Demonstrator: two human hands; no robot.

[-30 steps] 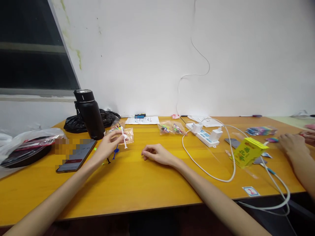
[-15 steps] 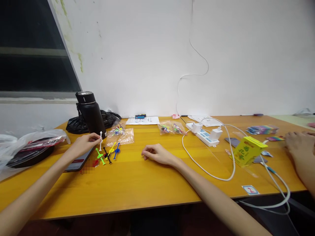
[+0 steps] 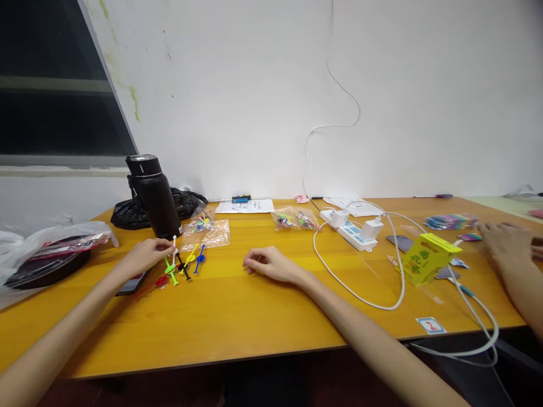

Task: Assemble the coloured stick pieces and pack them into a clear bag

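And here's the L hand (image 3: 146,255), thumb + fingertips pinched at the shaft of the white arrow spinner (image 3: 174,244), which sits just R of the fingers, low over the tabletop (image 3: 237,322), its tail overlapping the green arrow spinner (image 3: 171,271) in view. Can't tell if it's touching that one.

Close by: black arrow spinner (image 3: 184,270), then yellow arrow spinner (image 3: 192,254) & blue arrow spinner (image 3: 200,259), w/ a red piece (image 3: 161,281), part blurred, nearer the phone (image 3: 130,284) under the wrist. Clear plastic bag (image 3: 217,234) lies just behind, more coloured bits at its L end.

R hand (image 3: 271,264) rests on the tabletop, well apart, fingers loosely curled, nothing seen in it.

Handling, my call: v. light, stiff moulded plastic prob., smooth so a bit slippery; thin shaft & arrow tip could bend or snap if squeezed hard. Best hold: gentle pinch mid-shaft, nr the round disc such as the blue one shows, off the tip.
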